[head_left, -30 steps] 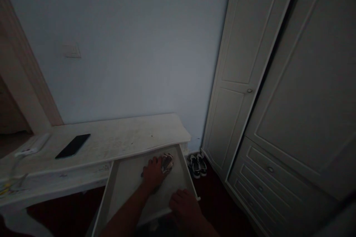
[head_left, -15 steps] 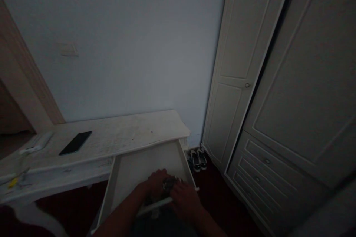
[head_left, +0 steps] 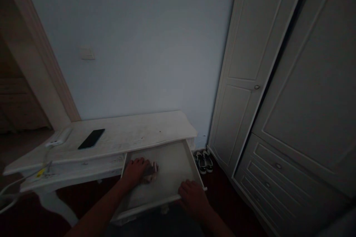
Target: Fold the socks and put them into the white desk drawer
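The left hand [head_left: 136,170] is bearing on a crumpled cloth [head_left: 152,174] in the left part of the open drawer [head_left: 174,168], apparently wiping, its grip too dark to tell; well apart, the right hand [head_left: 193,197] is lying over the front edge, seemingly steadying it. The next move is probably calling for even pressure along the drawer floor. Compared with half a second ago, the cloth is sitting farther left and deeper, no longer beside the right hand.
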Available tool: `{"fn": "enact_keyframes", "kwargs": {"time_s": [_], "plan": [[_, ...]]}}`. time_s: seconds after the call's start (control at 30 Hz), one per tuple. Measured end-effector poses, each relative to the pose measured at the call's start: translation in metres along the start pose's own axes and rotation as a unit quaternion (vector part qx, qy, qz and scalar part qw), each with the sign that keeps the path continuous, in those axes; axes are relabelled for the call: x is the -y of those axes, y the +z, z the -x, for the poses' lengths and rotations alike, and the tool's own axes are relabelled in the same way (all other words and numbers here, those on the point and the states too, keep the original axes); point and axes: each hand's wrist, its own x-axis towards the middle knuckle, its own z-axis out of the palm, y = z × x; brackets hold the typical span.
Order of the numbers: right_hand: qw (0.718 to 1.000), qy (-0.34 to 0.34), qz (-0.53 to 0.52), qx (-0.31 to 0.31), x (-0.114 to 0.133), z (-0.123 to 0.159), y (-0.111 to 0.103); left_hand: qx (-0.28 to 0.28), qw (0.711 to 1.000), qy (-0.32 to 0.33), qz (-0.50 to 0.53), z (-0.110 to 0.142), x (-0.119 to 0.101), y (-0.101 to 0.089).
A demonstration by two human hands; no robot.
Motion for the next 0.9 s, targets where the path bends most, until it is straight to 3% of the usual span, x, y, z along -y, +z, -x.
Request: {"fn": "enact_keyframes", "kwargs": {"time_s": [0.2, 0.4, 0.5, 0.67, 0.9], "plan": [[1.0, 0.01, -0.009, 0.024, 0.004, 0.0, -0.013, -0.067, 0.995, -0.075, 0.023, 0.005, -0.018, -0.008], [1.0, 0.007, -0.004, 0.025, 0.002, 0.0, -0.007, -0.084, 0.987, -0.115, 0.072, -0.012, -0.046, -0.011], [1.0, 0.004, 0.001, 0.018, 0.001, -0.001, -0.003, -0.074, 0.989, -0.086, 0.097, -0.022, -0.064, -0.005], [1.0, 0.005, -0.009, 0.015, 0.001, 0.0, -0.005, -0.033, 0.992, 0.018, 0.121, -0.03, -0.091, 0.009], [1.0, 0.004, -0.026, 0.006, 0.002, 0.002, -0.005, 0.022, 0.989, 0.093, 0.117, -0.03, -0.093, 0.017]]}}
